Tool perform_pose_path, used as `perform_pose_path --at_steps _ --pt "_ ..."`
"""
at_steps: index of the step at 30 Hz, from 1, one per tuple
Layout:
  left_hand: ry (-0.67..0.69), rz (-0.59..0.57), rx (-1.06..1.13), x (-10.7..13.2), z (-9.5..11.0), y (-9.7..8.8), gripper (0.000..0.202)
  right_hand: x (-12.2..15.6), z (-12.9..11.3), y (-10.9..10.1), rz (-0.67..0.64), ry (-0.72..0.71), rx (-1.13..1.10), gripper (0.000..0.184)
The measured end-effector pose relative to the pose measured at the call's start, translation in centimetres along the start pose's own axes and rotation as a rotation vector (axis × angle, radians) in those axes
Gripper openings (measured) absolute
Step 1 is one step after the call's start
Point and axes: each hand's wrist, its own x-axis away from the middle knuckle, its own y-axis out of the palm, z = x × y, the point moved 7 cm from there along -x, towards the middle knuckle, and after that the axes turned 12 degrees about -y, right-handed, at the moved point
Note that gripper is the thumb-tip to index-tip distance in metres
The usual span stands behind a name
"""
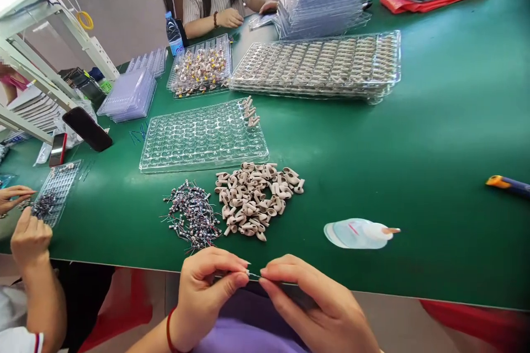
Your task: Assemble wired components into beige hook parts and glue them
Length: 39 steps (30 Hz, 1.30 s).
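Observation:
At the table's front edge, my left hand (213, 281) pinches a small pale component (248, 272) between thumb and forefinger. Thin wires (254, 275) run from it to my right hand (308, 298), whose thumb and forefinger are closed on their other end. Just beyond my hands is a pile of small wired components (194, 218). To the right of that pile lies a heap of beige earphone shells (252, 198). Behind both piles sits a transparent moulded tray (202, 135), with several beige pieces (250, 112) in its far right corner.
A soft bottle with a brown tip (358, 233) lies at right, near a yellow-and-blue tool (507, 185). Filled trays (317, 66) and stacked transparent trays (327, 3) stand behind. Co-workers sit opposite and at left; a phone (86, 128) leans at left.

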Motion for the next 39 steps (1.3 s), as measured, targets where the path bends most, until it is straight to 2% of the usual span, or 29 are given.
perform_pose_path --at_steps 3,5,8,10,18,24,31,39 --pt "-0.048 0.041 0.057 -0.2 -0.2 -0.5 0.003 0.1 0.4 -0.6 0.028 0.062 0.019 0.006" --pt "-0.142 0.051 0.148 -0.3 -1.1 -0.8 0.006 0.2 0.5 -0.9 0.040 0.077 0.020 0.006" --pt "-0.322 0.005 0.304 -0.5 -2.7 -0.6 0.014 0.3 0.3 -1.0 0.037 0.060 -0.004 0.007" --pt "-0.391 -0.015 0.375 -0.5 -3.3 -0.4 0.019 0.3 0.2 -1.0 0.034 0.044 -0.028 0.010" --pt "-0.479 -0.046 0.503 -0.4 -3.4 0.2 0.020 0.3 0.2 -0.8 0.017 0.028 -0.052 0.016" --pt "-0.472 -0.091 0.499 -0.4 -3.6 0.3 0.018 0.1 0.0 -0.7 -0.008 0.019 -0.034 0.013" --pt "-0.302 -0.127 0.283 -0.4 -2.4 0.1 0.009 0.3 -0.3 -0.6 -0.017 -0.036 0.009 0.020" --pt "-0.366 -0.139 0.338 -0.2 -2.3 0.9 0.017 0.7 -0.8 -0.4 -0.024 -0.072 0.043 0.023"
